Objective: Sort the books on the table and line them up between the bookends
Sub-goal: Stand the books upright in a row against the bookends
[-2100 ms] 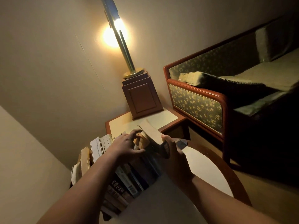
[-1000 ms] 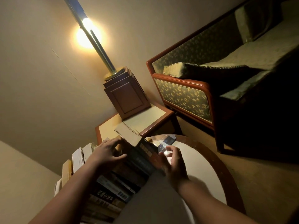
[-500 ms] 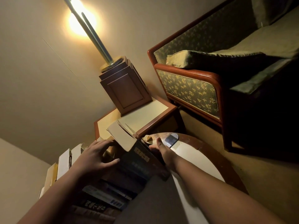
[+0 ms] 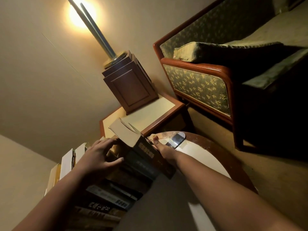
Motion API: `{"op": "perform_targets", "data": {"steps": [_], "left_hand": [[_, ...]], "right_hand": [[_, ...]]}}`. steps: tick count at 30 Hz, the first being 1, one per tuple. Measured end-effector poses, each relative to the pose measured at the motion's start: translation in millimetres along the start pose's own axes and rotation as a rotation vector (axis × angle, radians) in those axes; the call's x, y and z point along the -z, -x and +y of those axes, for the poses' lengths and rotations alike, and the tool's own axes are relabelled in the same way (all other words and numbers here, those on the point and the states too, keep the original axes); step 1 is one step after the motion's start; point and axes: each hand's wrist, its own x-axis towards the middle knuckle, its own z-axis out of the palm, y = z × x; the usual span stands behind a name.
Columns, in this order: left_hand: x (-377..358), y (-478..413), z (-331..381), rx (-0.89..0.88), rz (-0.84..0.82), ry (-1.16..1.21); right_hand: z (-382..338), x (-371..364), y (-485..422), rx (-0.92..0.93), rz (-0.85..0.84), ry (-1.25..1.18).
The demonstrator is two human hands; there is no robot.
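The right hand (image 4: 160, 148) has been shifting from the near edge to the outer cover of the leaning book (image 4: 133, 139); its fingers are hidden, so I cannot tell its grip. Left of that book, the left hand (image 4: 98, 157) is resting spread, released, on the row of books (image 4: 108, 195). The step seems to be squaring up, and the next move is calling for pushing it upright. Beyond it, the desk (image 4: 198, 153), lamp (image 4: 130, 87) and sofa (image 4: 200, 84) are sitting in dim light.

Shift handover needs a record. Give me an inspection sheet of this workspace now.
Surface: round table, white top, wooden rim.
Job's things: row of books standing spines-out; end book tilted; flat grey rounded piece beside it, possibly a bookend.
Clutter: nothing seen.
Hands: left hand rests on the row's tops, touching the end book; right hand against its far cover, fingers hidden.
Cables: nothing seen.
Surroundings: side table, lit lamp on wooden box, green sofa.
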Motion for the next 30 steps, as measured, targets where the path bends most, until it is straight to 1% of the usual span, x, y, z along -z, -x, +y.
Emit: {"op": "perform_targets", "data": {"steps": [1,3,5,7,9,10,11,13,14,15,17,22,25,26,28,29,30], "left_hand": [[0.4,0.2,1.2,0.004,0.000,0.001],[1.7,0.3,2.2,0.015,0.000,0.007],[1.4,0.1,1.3,0.017,0.000,0.011],[0.8,-0.5,-1.2,0.011,0.004,0.015],[0.1,-1.9,-4.0,-0.016,0.015,0.014],[-0.1,-2.3,-5.1,-0.024,0.016,0.013],[-0.1,-2.3,-4.7,-0.027,0.018,0.013],[0.2,-3.0,-2.7,-0.024,0.014,0.016],[0.8,-2.8,-0.6,-0.022,0.014,0.018],[0.6,-2.9,-0.7,-0.022,0.015,0.022],[1.1,-2.1,1.0,-0.030,0.023,0.018],[2.7,0.5,3.9,-0.016,0.010,0.049],[1.7,1.0,3.8,0.000,0.006,0.060],[1.8,1.1,4.2,0.002,0.005,0.059],[3.2,1.1,4.6,-0.002,-0.010,0.058],[3.2,0.8,3.6,-0.011,-0.015,0.059],[3.4,0.6,2.9,-0.020,-0.013,0.055]], "right_hand": [[-5.7,-1.0,7.6,0.013,-0.026,0.022],[-9.2,1.0,14.6,0.075,-0.007,0.110],[-6.4,2.5,23.7,0.122,0.047,0.083],[2.1,-1.9,43.9,0.290,0.182,0.086],[26.0,-8.2,64.2,0.544,0.421,0.141],[41.4,-12.2,73.4,0.640,0.495,0.194],[53.3,-18.8,84.6,0.705,0.506,0.248],[71.2,-28.2,89.3,0.741,0.485,0.432],[75.2,-30.1,84.2,0.755,0.518,0.541],[78.3,-31.3,75.8,0.786,0.586,0.631],[76.2,-32.8,61.3,0.857,0.735,0.680],[62.8,-42.0,63.4,0.885,0.821,0.673],[57.3,-49.8,60.9,0.842,0.845,0.645],[56.9,-52.7,56.8,0.836,0.875,0.658],[60.9,-57.3,50.1,0.791,0.894,0.581],[62.7,-61.4,54.3,0.756,0.877,0.521],[66.7,-63.3,56.2,0.747,0.904,0.509]]}}
